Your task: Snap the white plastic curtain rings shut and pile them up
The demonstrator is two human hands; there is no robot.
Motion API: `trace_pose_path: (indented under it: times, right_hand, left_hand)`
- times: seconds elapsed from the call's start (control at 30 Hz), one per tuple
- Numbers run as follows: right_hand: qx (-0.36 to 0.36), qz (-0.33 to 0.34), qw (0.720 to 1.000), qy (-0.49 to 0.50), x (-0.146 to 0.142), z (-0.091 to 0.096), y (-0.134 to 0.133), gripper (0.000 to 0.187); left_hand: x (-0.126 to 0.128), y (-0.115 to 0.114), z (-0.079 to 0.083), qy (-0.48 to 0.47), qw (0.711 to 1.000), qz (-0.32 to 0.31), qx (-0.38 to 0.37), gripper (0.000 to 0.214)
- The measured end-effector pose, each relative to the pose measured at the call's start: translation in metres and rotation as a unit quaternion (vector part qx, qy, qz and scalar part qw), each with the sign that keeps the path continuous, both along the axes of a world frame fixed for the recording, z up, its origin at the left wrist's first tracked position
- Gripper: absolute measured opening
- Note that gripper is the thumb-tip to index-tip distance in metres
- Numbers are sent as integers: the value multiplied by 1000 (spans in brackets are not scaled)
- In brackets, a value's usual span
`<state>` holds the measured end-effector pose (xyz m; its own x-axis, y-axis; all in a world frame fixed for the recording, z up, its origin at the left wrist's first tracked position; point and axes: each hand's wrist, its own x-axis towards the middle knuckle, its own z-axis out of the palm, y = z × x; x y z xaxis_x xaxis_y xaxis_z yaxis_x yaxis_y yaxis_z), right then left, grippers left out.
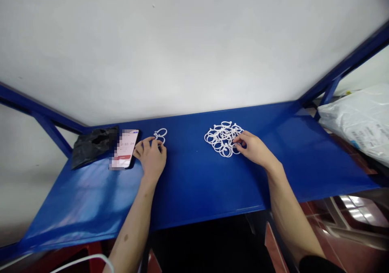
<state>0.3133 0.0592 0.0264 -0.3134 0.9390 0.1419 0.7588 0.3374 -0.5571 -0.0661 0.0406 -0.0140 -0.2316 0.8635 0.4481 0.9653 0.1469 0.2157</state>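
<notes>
A heap of white plastic rings (223,137), each with a small knob, lies on the blue table (194,183). My right hand (251,145) is at the heap's right edge, thumb and index finger pinched on one of the white rings. Apart from the heap, to the left, a few more of these rings (161,133) lie together. Over their near side is my left hand (151,155), palm down with fingers bent and apart. Its fingertips reach the rings, and part of them is hidden under the fingers.
A phone (126,149) with a lit timer screen lies left of my left hand, against a black plastic bag (94,145). Blue frame bars (50,131) edge the table on both sides. A white wall (194,54) stands behind; a large clear plastic bag (361,121) is at right.
</notes>
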Motion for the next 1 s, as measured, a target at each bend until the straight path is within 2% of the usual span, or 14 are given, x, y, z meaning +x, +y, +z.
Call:
trace_pose_path:
  times: [0.2, 0.4, 0.63, 0.73, 0.83, 0.93, 1.0]
  right_hand:
    - [9, -4, 1000, 23, -5, 4, 0, 16]
    - [57, -32, 996, 54, -14, 1, 0, 16]
    - [135, -23, 989, 51, -34, -1, -5, 16]
    - [160, 4, 986, 49, -48, -1, -11, 17]
    - [158, 62, 983, 65, -69, 0, -19, 18]
    - [94, 117, 986, 76, -95, -1, -27, 21]
    - [28, 117, 988, 96, -110, -3, -31, 24]
  left_hand:
    - [12, -3, 11, -44, 999, 11, -17, 9]
    - [19, -6, 18, -99, 995, -20, -13, 10]
    - [21, -11, 16, -47, 994, -85, -52, 14]
    - [23, -14, 14, -22, 990, -137, -41, 15]
    - [31, -17, 14, -14, 979, -204, 13, 14]
    - [44, -21, 14, -15, 950, -303, 71, 12]
    - [52, -24, 13, -30, 924, -371, 83, 11]
